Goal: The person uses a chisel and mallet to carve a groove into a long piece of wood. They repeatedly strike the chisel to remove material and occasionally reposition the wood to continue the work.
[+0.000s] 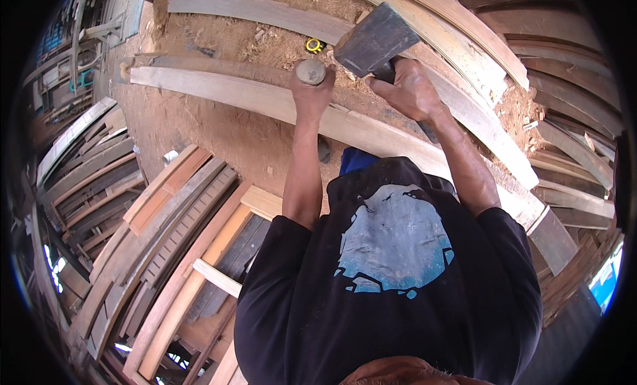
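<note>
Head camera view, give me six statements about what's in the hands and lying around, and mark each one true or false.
1. The right hand grips a mallet with a dark, blocky head. True.
2. The left hand is empty. False: it is closed around a round-ended object.
3. A yellow-and-black tape measure shows just above the left hand in the picture. True.
4. The mallet's head covers the round end. False: the head is to its right, and the end shows fully.
5. Wood shavings lie among pale boards. True.
6. The shirt is plain white. False: it is black with a grey-blue print.
</note>
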{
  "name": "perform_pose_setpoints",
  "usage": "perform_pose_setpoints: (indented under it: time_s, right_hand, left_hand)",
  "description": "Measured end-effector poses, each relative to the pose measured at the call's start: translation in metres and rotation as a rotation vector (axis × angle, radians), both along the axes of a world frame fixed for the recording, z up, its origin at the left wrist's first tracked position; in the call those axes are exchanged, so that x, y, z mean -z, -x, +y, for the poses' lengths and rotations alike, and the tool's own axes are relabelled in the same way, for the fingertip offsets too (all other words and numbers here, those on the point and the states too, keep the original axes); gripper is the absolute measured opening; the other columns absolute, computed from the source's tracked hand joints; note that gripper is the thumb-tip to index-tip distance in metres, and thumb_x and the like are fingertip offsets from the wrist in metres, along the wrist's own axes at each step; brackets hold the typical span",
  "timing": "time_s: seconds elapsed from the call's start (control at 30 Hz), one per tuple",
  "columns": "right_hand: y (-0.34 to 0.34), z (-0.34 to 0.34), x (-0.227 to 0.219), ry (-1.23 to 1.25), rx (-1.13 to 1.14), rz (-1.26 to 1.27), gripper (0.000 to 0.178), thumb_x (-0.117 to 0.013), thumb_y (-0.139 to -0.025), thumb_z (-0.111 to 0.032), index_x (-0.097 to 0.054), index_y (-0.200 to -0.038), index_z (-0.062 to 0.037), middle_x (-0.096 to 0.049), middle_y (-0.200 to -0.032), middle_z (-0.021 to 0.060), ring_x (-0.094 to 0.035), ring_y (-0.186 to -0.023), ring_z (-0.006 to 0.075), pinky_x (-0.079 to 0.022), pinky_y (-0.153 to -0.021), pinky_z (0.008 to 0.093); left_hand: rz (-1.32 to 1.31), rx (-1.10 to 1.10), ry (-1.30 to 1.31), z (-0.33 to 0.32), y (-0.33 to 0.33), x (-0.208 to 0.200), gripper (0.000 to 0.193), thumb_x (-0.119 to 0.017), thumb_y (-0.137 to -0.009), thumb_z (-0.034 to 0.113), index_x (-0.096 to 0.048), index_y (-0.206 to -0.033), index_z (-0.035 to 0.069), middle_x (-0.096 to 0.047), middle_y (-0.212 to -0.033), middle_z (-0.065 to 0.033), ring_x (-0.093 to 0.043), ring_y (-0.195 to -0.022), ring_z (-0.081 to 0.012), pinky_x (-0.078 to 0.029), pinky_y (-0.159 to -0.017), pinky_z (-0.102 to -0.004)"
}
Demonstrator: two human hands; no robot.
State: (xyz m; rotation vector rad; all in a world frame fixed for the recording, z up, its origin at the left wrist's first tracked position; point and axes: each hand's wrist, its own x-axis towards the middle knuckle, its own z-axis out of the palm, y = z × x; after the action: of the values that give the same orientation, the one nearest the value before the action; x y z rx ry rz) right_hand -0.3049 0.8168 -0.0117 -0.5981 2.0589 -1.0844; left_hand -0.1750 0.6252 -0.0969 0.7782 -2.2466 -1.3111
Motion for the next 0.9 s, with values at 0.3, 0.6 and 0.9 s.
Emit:
perform_pose_setpoints:
  time_s: [0.3,0.6,0.9]
  right_hand:
    - [0.003,0.002,-0.025,0.115,0.083,-0.056,0.037,-0.069,-0.084,-0.026,-0.066,-0.099,0.0069,-0.07,-0.083,0.0183,-0.067,-0.077,0.023,-0.052,-0.075,0.0383]
    - [0.01,0.007,-0.04,0.108,0.069,-0.026,0.041,-0.07,-0.085,-0.026,-0.067,-0.111,0.0056,-0.071,-0.09,0.0175,-0.067,-0.081,0.0216,-0.052,-0.08,0.037]
    - [0.009,0.006,-0.044,0.295,0.11,0.082,0.039,-0.071,-0.086,-0.026,-0.067,-0.11,0.0045,-0.072,-0.094,0.0179,-0.067,-0.081,0.025,-0.052,-0.079,0.0384]
  left_hand:
    - [0.06,-0.06,-0.155,0.008,-0.003,0.03,0.023,-0.08,-0.08,0.003,-0.058,-0.083,0.003,-0.062,-0.075,-0.0004,-0.056,-0.069,-0.0081,-0.048,-0.063,-0.0263]
    - [0.088,-0.095,-0.154,0.016,-0.007,0.038,0.024,-0.08,-0.08,0.003,-0.058,-0.089,0.003,-0.064,-0.079,-0.0019,-0.058,-0.071,-0.0088,-0.05,-0.065,-0.0268]
    - [0.056,0.026,-0.194,0.027,-0.005,0.034,0.023,-0.079,-0.08,0.001,-0.058,-0.091,0.003,-0.065,-0.08,-0.0021,-0.061,-0.075,-0.0094,-0.052,-0.066,-0.0266]
